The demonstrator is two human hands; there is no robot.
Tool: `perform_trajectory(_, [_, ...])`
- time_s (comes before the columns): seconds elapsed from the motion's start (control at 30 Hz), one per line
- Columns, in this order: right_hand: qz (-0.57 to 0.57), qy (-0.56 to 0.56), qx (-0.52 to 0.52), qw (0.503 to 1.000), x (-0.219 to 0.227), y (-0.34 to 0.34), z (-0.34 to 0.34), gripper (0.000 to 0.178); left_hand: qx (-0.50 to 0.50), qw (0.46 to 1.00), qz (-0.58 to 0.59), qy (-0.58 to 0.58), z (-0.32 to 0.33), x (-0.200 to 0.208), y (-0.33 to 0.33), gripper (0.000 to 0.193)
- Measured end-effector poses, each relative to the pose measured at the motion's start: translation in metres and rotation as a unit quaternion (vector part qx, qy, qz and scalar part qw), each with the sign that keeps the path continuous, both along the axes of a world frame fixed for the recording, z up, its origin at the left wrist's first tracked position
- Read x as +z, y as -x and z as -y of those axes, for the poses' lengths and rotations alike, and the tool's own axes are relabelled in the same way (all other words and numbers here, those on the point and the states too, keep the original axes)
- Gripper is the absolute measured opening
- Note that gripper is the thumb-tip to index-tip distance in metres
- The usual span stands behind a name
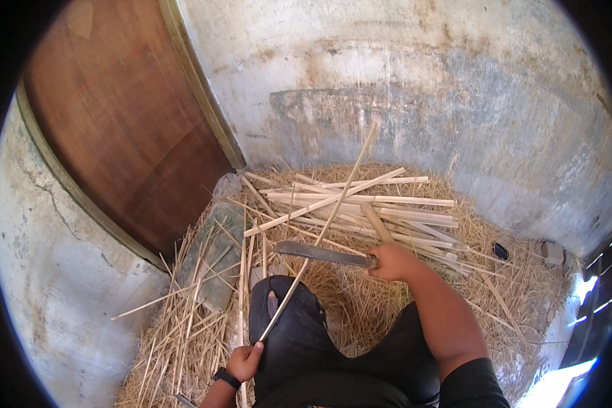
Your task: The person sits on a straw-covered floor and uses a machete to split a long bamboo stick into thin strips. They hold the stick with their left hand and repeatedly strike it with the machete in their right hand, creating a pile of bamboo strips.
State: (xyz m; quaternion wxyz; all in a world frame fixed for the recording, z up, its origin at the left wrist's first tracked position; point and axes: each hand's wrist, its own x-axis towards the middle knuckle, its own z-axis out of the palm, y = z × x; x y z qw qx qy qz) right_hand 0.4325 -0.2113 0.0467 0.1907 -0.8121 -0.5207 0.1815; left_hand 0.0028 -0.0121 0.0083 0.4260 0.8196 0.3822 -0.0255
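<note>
My left hand [245, 362], with a black band at its wrist, is closed on the lower end of a long thin wooden strip [285, 299]. The strip slants up past my knee and over the pile toward the wall. My right hand [392, 262] grips a machete [326, 254] at its handle end. Its dark blade points left and crosses the strip just beyond my knee; whether they touch I cannot tell. A thicker wooden piece [376, 222] shows just beyond my right hand. Behind lie several pale split strips [360, 198], heaped together.
Straw and shavings [347, 306] cover the floor around my legs. A brown door [122, 122] stands at the left, beside a stained wall [401, 88]. A greenish sheet [221, 255] lies near the door. At the right are a small black object [500, 251] and a pale block [553, 253].
</note>
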Motion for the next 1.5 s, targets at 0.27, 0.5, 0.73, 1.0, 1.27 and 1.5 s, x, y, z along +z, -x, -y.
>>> perform_trajectory(0.27, [-0.021,0.023,0.003,1.0,-0.006,-0.003,-0.004,0.047,0.031,0.995,-0.002,0.096,-0.006,-0.003,-0.001,0.065])
perform_trajectory(0.5, [-0.027,0.02,-0.006,0.999,-0.01,-0.002,-0.005,0.043,0.023,0.992,0.01,0.122,-0.011,-0.009,0.001,0.064])
perform_trajectory(0.73, [-0.049,0.005,-0.011,0.999,-0.009,0.0,-0.004,0.041,0.034,0.989,0.012,0.143,-0.01,-0.007,0.001,0.063])
perform_trajectory(1.0, [0.008,0.043,-0.033,0.999,0.018,0.002,0.0,0.04,0.038,0.993,0.013,0.109,-0.005,-0.005,0.0,0.063])
perform_trajectory(1.27, [0.04,-0.004,0.018,0.999,0.001,0.004,-0.001,0.039,0.018,0.999,0.021,0.038,-0.004,-0.009,0.002,0.065])
perform_trajectory(1.5, [0.022,-0.009,0.015,1.0,0.0,0.001,-0.001,0.036,0.017,0.998,0.019,0.055,-0.003,-0.002,-0.002,0.065])
